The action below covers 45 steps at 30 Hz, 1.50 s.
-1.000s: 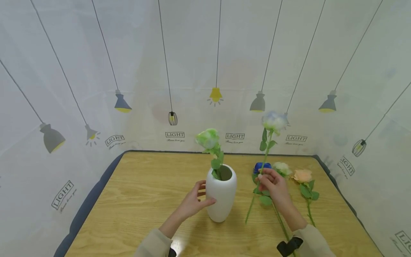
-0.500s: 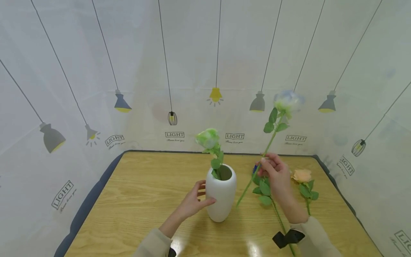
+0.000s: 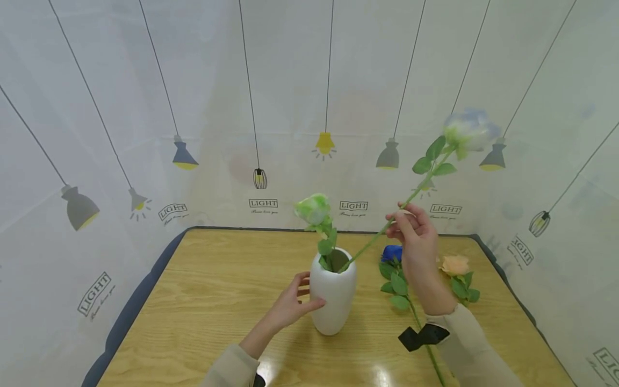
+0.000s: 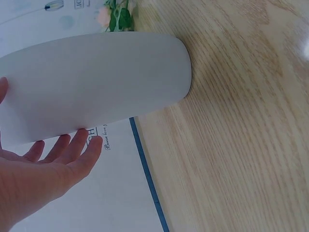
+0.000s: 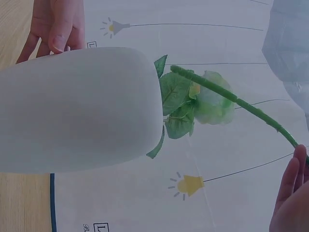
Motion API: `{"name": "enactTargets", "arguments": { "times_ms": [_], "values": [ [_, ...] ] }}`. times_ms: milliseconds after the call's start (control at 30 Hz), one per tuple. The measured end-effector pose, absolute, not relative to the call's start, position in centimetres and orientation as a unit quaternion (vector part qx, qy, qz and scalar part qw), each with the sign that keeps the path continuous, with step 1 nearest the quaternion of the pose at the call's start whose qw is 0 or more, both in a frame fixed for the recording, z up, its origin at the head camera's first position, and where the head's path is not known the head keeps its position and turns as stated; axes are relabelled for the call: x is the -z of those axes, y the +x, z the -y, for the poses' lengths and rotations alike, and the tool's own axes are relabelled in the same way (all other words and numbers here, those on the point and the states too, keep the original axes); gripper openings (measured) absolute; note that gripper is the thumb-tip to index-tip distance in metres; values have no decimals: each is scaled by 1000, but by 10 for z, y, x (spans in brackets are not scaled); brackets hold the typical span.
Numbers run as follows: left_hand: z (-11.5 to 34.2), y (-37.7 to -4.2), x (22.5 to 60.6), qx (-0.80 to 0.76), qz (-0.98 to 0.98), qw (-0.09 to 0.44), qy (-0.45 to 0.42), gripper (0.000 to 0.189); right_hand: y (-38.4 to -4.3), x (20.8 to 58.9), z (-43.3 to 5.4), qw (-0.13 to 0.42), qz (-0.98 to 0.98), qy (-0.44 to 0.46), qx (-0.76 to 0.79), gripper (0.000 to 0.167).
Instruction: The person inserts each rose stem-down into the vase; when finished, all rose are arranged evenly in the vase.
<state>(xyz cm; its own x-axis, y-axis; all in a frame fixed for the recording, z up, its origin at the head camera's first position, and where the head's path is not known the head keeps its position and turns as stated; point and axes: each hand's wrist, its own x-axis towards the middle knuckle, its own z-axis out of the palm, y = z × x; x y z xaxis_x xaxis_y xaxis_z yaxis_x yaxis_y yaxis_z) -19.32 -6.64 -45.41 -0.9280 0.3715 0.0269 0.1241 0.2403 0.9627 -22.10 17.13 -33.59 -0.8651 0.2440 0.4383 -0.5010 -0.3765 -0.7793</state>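
Observation:
A white vase [image 3: 332, 301] stands upright on the table, a green-white rose [image 3: 313, 209] in its mouth. My left hand [image 3: 292, 303] holds the vase's left side, thumb on the front and fingers farther round; their tips touch its wall in the left wrist view. My right hand [image 3: 417, 236] pinches the green stem of a blue-white rose [image 3: 470, 129] between thumb and fingers. This rose tilts, bloom up to the right. In the right wrist view its stem end [image 5: 181, 71] shows just above the vase's rim, near the green-white rose's leaves [image 5: 177, 94].
Right of the vase, a blue rose [image 3: 391, 253] with green leaves lies on the wooden table [image 3: 217, 290]. Farther right lies a peach rose [image 3: 455, 264], its stem partly behind the right arm. A white printed curtain [image 3: 290, 107] surrounds the table's back and sides.
My right hand has risen, carrying the blue-white rose up and tilting it so the bloom swings right and the stem end comes left to the vase mouth. My left hand and the vase stay put.

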Motion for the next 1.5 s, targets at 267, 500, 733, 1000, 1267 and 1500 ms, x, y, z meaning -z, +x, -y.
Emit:
{"name": "enactTargets", "arguments": {
  "times_ms": [267,500,733,1000,1267,1500],
  "values": [
    [66,-189,447,-594,-781,105,159,69,-228,339,-165,264,591,150,-747,14],
    [67,-189,446,-593,-781,109,159,69,-224,350,-157,213,698,178,-660,15],
    [67,-189,447,-593,-782,111,160,69,-225,371,-150,153,785,211,-562,19],
    [67,-188,445,-588,-785,111,160,68,-222,387,-143,128,842,229,-471,21],
    [67,-188,444,-590,-784,110,157,69,-219,390,-138,129,863,235,-428,12],
    [67,-188,445,-587,-786,111,160,69,-220,390,-137,135,871,241,-407,11]
  ]
}}
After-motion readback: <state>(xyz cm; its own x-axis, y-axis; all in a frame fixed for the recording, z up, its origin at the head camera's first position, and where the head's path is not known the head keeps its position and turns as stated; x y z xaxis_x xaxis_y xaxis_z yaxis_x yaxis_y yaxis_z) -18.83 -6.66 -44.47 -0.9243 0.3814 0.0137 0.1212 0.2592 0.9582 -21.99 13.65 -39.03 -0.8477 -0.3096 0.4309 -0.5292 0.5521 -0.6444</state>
